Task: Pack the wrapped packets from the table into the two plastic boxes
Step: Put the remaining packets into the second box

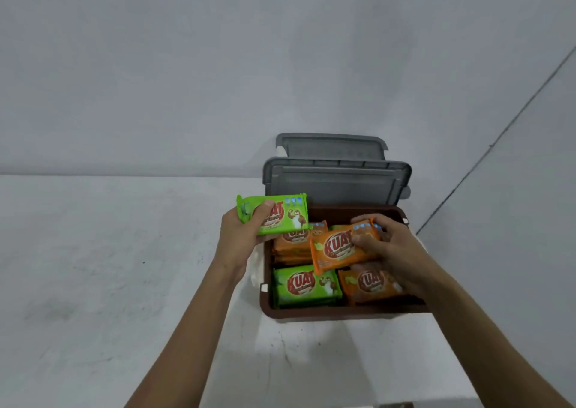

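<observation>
While the left hand (240,236) grips a green packet (280,217) above the 10 o'clock corner of the brown box (343,311), thumb across the printed face and fingers curled behind, the right hand (392,245) pinches an orange packet (336,250) by its right end over the middle of the box. That orange packet sits askew to the box walls, printed face up, above the packets already packed.

Inside the box, a green stack (307,286) fills the 7 o'clock quarter and an orange stack (371,284) the 5 o'clock quarter, partly under the right wrist. A second orange stack (293,244) lies at 11 o'clock, half covered by the 2 held packets. A sliver of green shows at 1 o'clock; what it belongs to I cannot tell.

At the box's 12 o'clock side, 2 grey lids stand upright, the nearer lid (336,186) just behind the box and the farther lid (330,147) behind that. What sits beneath the farther lid is hidden.

The box rests on a pale counter (93,267) whose bare surface stretches toward 9 o'clock. A grey wall (187,64) rises at 12 o'clock.
</observation>
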A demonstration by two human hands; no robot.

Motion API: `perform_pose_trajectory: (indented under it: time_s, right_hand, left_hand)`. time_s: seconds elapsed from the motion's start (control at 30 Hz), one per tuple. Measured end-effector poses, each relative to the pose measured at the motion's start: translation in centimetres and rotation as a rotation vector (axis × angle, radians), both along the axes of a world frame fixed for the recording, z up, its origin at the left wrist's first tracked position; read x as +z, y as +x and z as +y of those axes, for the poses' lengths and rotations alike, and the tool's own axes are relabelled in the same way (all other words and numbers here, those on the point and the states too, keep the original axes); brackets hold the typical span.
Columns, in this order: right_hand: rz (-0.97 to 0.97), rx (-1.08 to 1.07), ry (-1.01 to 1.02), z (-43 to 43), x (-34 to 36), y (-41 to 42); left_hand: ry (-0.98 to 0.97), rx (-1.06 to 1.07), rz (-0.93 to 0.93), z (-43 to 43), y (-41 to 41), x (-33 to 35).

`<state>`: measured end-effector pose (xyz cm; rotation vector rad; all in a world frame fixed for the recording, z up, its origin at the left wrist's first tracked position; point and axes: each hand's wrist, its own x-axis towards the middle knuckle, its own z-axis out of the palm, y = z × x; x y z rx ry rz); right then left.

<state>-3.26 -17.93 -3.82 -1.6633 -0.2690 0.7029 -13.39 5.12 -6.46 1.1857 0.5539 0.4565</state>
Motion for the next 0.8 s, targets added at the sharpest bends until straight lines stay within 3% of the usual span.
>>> perform_pose_trajectory:
  time_s: [0.17,0.33,0.53,0.8]
  right_hand:
    - [0.009,0.013,-0.11,-3.2,-0.7,0.8]
    - [-0.045,0.005,-0.26,-4.7,-0.8,1.3]
    - [-0.401,0.103,-0.752,-4.1,-0.7,1.2]
    - [-0.573,0.258,-0.922,-3.5,-0.7,0.8]
  left_hand:
    - [0.129,0.065,0.039,-2.6,0.9,-0.6]
    - [0.412,0.107,0.137,-3.0,1.1,-1.5]
    - [0.538,0.085,0.173,-3.6,0.7,-1.4]
    - [0.584,0.072,0.17,-3.8,0.5,-1.5]
